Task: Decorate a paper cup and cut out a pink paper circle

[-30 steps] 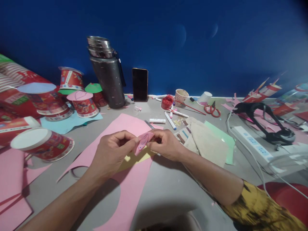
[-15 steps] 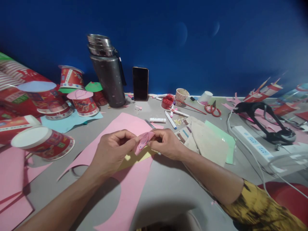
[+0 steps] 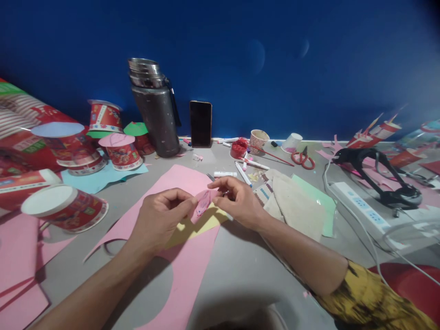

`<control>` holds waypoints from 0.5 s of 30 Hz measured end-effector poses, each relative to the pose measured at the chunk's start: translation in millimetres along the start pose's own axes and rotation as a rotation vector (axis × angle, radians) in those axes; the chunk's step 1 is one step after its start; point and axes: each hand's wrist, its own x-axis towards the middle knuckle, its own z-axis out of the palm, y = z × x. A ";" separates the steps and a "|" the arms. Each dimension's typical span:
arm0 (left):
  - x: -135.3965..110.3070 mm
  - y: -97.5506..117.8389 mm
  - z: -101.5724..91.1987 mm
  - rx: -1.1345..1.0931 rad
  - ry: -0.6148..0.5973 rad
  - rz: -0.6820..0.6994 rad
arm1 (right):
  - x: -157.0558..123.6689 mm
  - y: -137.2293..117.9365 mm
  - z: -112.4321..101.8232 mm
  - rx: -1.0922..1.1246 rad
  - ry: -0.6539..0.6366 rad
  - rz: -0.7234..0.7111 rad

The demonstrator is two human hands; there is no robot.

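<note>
Between my two hands is a small pink paper piece (image 3: 203, 204) with dark drawn lines on it, curved or folded. The fingertips of my left hand (image 3: 165, 216) pinch its left edge. At its right edge, the thumb and fingers of my right hand (image 3: 237, 201) grip it, the index finger arched over the top. Below them, a yellow paper piece (image 3: 192, 233) lies on a large pink paper sheet (image 3: 187, 270) with a rounded cut-out. The handle loop of a pair of scissors (image 3: 109, 247) shows partly from under the pink sheet, near my left wrist.
Several red printed paper cups (image 3: 82, 210) with paper discs stand at the left. A dark thermos (image 3: 156, 114) and a phone (image 3: 201, 123) stand by the blue wall. Markers (image 3: 243, 173), red-handled scissors (image 3: 303, 158), beige cloth (image 3: 299, 206) and a power strip (image 3: 364, 208) lie right.
The index finger of my right hand has lifted and arched above the pink paper piece. My left hand keeps its pinch. The whole view has shifted slightly.
</note>
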 end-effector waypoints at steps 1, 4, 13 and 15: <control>0.3 0.1 0.1 -0.005 0.005 -0.008 | 0.3 0.6 -0.4 -0.001 0.046 -0.038; 0.7 0.6 0.5 -0.009 0.020 -0.017 | 0.8 1.9 -0.8 -0.026 0.075 -0.161; 5.0 -6.2 -3.8 -0.058 0.003 0.008 | 3.8 6.2 -2.5 -0.156 0.039 -0.260; 7.8 -7.7 -7.2 -0.069 0.024 0.037 | 4.9 8.9 -3.0 -0.140 0.067 -0.291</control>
